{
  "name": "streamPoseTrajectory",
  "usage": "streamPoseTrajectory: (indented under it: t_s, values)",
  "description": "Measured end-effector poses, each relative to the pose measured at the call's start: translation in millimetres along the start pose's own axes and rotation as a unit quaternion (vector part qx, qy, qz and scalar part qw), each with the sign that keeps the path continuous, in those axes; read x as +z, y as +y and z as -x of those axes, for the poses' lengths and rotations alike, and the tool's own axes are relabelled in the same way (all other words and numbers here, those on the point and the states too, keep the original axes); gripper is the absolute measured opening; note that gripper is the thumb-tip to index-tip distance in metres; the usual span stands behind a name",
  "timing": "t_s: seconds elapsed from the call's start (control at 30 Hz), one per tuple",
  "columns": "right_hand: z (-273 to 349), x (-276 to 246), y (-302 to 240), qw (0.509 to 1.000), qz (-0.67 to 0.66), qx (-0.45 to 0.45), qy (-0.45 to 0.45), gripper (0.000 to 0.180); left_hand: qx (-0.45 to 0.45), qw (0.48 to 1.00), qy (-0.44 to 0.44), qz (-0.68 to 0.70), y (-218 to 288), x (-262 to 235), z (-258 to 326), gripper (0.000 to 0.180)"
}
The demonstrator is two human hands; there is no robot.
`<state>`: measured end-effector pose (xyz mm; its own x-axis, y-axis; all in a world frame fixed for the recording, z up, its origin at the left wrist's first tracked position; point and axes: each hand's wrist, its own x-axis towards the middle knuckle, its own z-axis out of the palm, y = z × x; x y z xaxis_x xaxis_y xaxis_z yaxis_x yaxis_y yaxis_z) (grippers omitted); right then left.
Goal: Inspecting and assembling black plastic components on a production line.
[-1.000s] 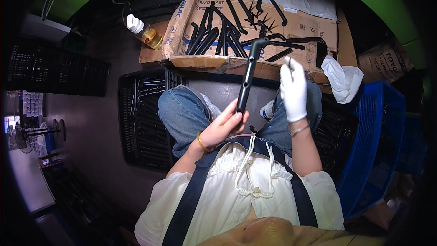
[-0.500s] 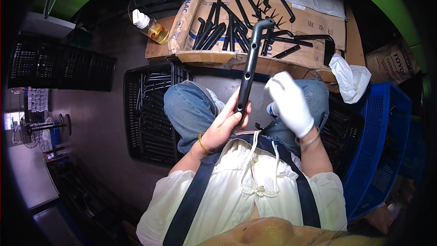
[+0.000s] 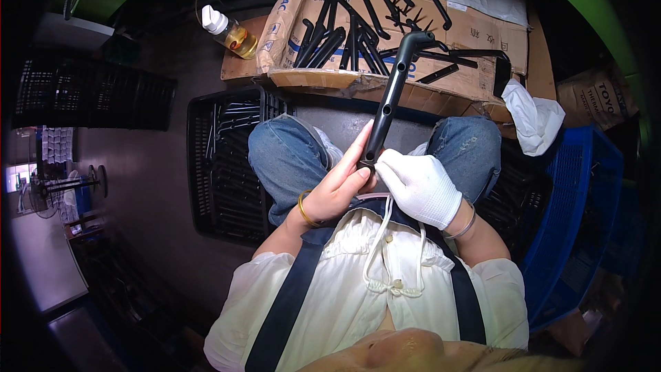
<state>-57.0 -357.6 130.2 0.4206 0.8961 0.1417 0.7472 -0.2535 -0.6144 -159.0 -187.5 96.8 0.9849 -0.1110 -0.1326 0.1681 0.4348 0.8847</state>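
Note:
My bare left hand (image 3: 337, 193) is closed around the lower end of a long black plastic bar (image 3: 392, 93). The bar tilts up and away, with round holes along its face and a bent, rounded top. My right hand (image 3: 421, 189), in a white knitted glove, is closed in a pinch against the bar's lower end. Whether a small thing sits between the gloved fingertips is hidden. Beyond the bar, several similar black bars (image 3: 329, 47) lie heaped in an open cardboard box (image 3: 313, 80).
A black crate (image 3: 197, 165) of black parts stands left of my knees; another dark crate (image 3: 527, 200) is at the right. Farther right are blue crates (image 3: 568, 234). A crumpled white bag (image 3: 533, 120) hangs at the box's right corner. A pump bottle (image 3: 237, 40) stands left.
My gloved right hand has come down and left from above my right knee to the bar's lower end. The bar leans more to the right.

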Motion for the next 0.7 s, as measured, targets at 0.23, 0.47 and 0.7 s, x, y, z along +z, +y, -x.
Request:
streamPoseTrajectory:
  t_s: [0.23,0.47,0.7]
  values:
    - [-1.0,1.3,-2.0,0.999,-0.032,0.027,-0.005,0.007,-0.004,1.000,-0.021,-0.022,3.4,-3.4,0.5,0.070]
    - [-3.4,-3.6,-2.9,0.995,-0.076,0.054,-0.017,0.009,-0.013,0.999,-0.023,-0.030,3.2,-2.5,-0.4,0.072]
    - [-2.8,-0.6,0.1,0.992,-0.094,0.075,-0.033,0.011,-0.005,0.996,-0.018,-0.088,2.8,-2.5,-1.3,0.070]
